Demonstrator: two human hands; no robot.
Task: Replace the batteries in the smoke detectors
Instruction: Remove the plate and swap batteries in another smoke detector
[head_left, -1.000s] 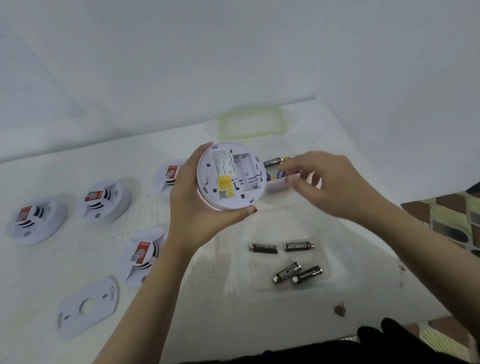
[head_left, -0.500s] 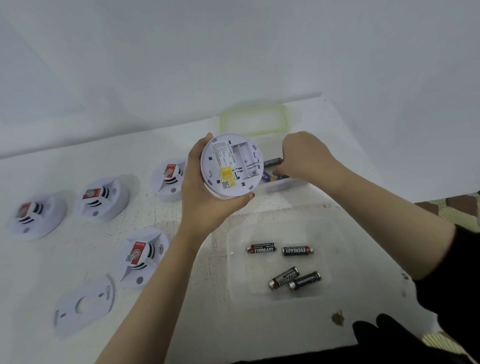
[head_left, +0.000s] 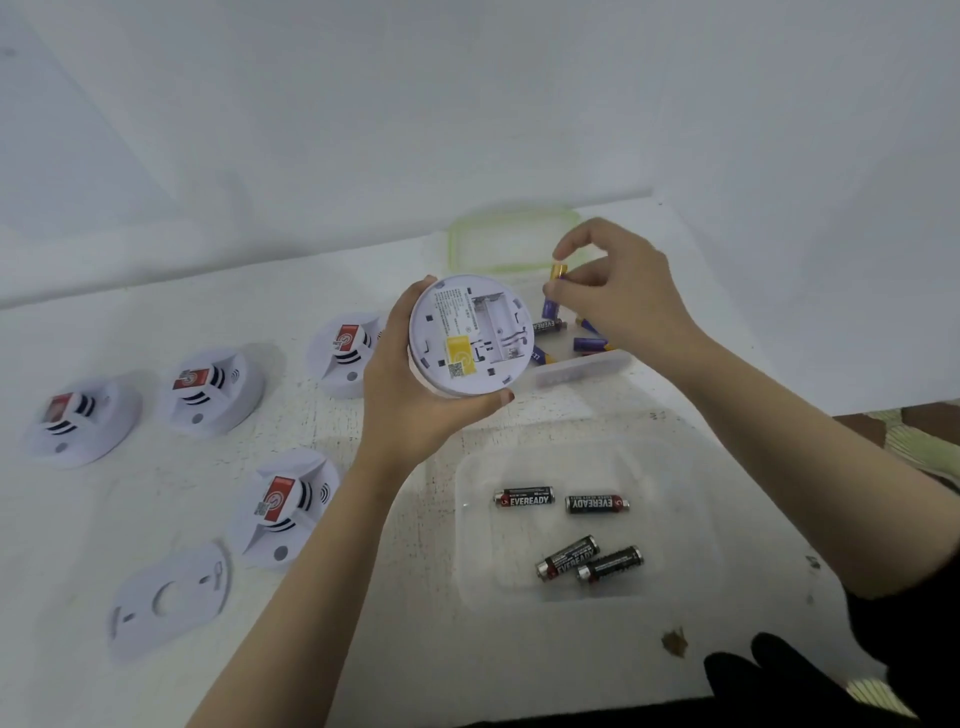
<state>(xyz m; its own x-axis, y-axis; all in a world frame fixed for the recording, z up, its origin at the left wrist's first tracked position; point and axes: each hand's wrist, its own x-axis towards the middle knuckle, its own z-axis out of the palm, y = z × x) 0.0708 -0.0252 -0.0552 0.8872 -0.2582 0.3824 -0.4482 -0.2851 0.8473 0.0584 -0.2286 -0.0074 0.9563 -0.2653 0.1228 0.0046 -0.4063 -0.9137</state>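
Observation:
My left hand (head_left: 410, 400) grips a round white smoke detector (head_left: 470, 335) with its back toward me; the battery bay is open and holds no battery. Just right of it, my right hand (head_left: 618, 296) pinches a purple and gold battery (head_left: 555, 291) upright above the far clear container (head_left: 582, 371). That container holds more purple batteries (head_left: 589, 343) and one black one. The near clear container (head_left: 587, 519) holds several black Eveready batteries (head_left: 523, 497).
Several white smoke detectors lie face up on the white table (head_left: 78, 519): three in a back row (head_left: 213, 392) and one nearer (head_left: 283, 506). A loose white mounting plate (head_left: 169, 597) lies front left. A green-rimmed lid (head_left: 511, 236) rests by the wall.
My right hand went down into the far container and has come up holding a purple and gold battery. The detector in my left hand stayed about where it was.

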